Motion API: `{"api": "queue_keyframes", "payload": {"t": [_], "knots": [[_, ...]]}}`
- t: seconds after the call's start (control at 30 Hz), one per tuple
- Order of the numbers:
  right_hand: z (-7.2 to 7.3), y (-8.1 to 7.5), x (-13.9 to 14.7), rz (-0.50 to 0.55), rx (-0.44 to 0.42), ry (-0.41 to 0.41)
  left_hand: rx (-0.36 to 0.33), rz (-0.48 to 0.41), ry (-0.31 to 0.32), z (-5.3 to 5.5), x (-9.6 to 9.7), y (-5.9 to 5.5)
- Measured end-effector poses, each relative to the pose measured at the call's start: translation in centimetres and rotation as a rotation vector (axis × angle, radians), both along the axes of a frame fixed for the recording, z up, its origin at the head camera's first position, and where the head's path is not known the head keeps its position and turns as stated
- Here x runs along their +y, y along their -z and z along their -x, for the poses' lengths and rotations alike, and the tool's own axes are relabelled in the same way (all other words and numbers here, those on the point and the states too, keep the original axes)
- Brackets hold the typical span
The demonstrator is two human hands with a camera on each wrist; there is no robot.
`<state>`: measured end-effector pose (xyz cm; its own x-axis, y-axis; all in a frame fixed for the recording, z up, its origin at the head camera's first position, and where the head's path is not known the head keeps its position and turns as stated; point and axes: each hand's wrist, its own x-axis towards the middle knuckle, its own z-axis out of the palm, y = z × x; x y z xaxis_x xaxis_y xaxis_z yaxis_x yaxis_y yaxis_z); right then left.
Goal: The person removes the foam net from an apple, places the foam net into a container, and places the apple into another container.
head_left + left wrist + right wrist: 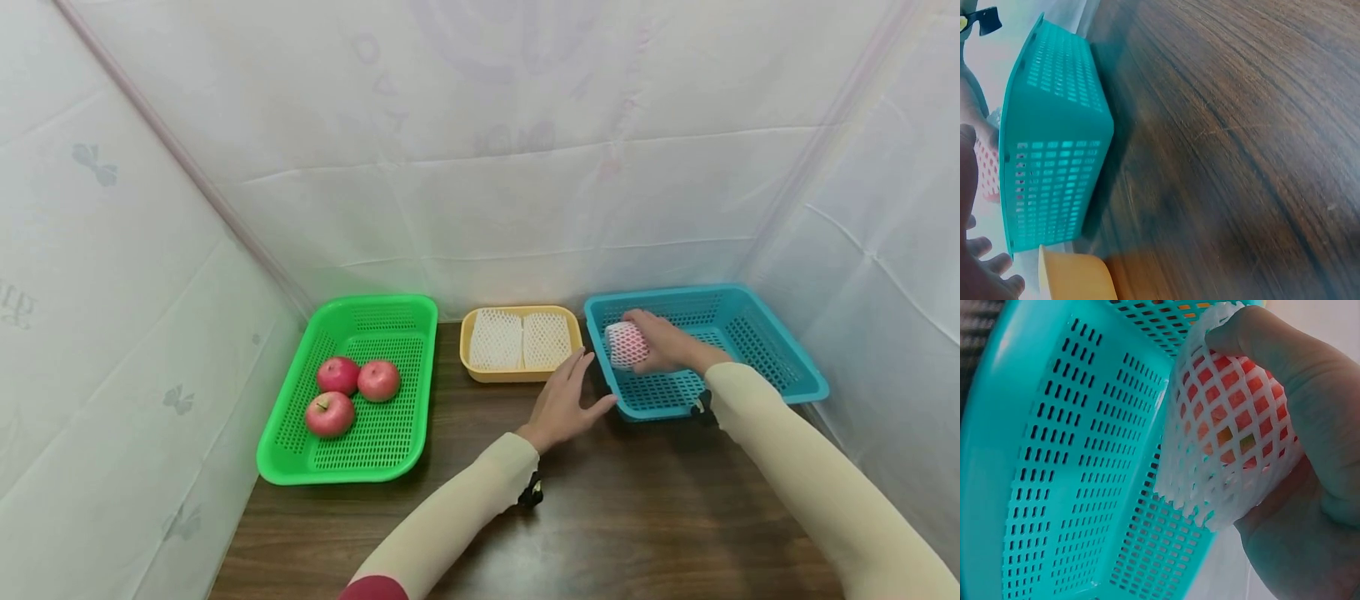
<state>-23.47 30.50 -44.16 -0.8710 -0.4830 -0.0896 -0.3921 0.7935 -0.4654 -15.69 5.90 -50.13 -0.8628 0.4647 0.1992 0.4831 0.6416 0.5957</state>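
My right hand grips an apple in a white foam net sleeve, over the left part of the blue basket. Up close in the right wrist view, red skin shows through the mesh of the netted apple, and the thumb presses on its upper side. Between the yellow tray and the blue basket, my left hand hovers with fingers spread and nothing in them. The yellow tray holds two flat stacks of white foam nets.
At the left stands a green basket with three bare red apples. All the containers rest on a dark wood table, against a white cloth wall behind and at both sides.
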Motion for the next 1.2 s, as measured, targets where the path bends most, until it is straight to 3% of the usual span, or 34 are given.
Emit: {"api": "queue_keyframes", "payload": {"t": [0.3, 0.6, 1.2], "knots": [[-0.4, -0.9, 0.3, 0.044, 0.044, -0.001, 0.005, -0.04, -0.019, 0.1, -1.2, -0.3], [-0.9, -1.7, 0.2, 0.072, 0.052, 0.016, -0.045, -0.071, -0.053, 0.2, -2.0, -0.7], [-1.2, -3.1, -0.8, 0.128, 0.126, -0.016, -0.036, -0.092, -0.124, 0.4, -4.2, -0.3]]}}
